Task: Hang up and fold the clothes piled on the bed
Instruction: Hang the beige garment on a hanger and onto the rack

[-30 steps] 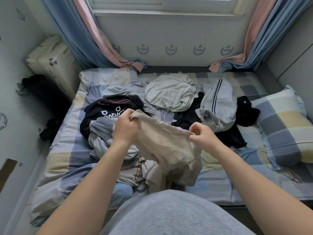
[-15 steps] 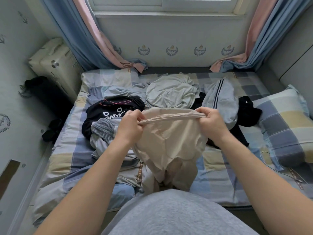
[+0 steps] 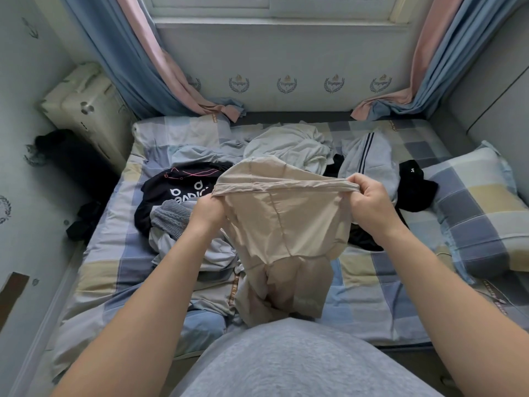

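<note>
Both busy: my left hand (image 3: pixel 207 213) and right hand (image 3: pixel 369 202) pinch the beige tights (image 3: pixel 282 224) by the waistband above the bed (image 3: pixel 372 282), pile (image 3: pixel 286 147) at 12 o'clock. Folding step, I reckon; next, lay them flat.

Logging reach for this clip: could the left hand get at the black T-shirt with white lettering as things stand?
Likely yes, once freed: the left hand grips the waistband of the thin beige garment, but the black T-shirt with white lettering lies mostly uncovered just beyond it, nothing between.
</note>
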`<action>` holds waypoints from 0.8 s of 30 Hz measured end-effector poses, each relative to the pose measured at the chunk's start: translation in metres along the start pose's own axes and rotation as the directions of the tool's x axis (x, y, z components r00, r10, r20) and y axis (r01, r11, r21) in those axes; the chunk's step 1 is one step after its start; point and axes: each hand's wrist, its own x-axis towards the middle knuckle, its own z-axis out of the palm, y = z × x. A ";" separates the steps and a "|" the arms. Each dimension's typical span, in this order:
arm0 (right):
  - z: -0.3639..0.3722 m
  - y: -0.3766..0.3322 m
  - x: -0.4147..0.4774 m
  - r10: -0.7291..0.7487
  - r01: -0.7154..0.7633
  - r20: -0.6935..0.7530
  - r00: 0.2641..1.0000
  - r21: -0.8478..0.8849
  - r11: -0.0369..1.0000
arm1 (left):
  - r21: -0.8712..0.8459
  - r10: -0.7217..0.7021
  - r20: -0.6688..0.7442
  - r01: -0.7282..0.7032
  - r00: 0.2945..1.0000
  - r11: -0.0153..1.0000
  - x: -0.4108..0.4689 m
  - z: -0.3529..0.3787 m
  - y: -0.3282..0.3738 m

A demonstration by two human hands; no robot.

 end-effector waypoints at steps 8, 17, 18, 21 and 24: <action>-0.016 -0.004 0.015 -0.069 0.063 -0.086 0.994 -0.066 0.996 | 0.039 0.103 0.012 -0.103 0.995 0.994 0.007 0.002 0.007; -0.060 -0.081 0.054 -0.301 0.290 -0.207 0.931 -0.081 0.954 | -0.091 0.483 -0.038 -0.485 0.875 0.870 0.002 -0.035 0.089; -0.063 -0.096 0.060 -0.331 0.321 -0.222 0.917 -0.081 0.944 | -0.121 0.505 -0.069 -0.510 0.860 0.852 0.001 -0.038 0.108; -0.072 -0.142 0.073 -0.390 0.394 -0.262 0.883 -0.038 0.918 | -0.191 0.555 -0.108 -0.565 0.825 0.803 -0.007 -0.048 0.166; -0.083 -0.185 0.083 -0.440 0.458 -0.312 0.842 -0.018 0.889 | -0.248 0.581 -0.135 -0.595 0.802 0.764 -0.016 -0.057 0.216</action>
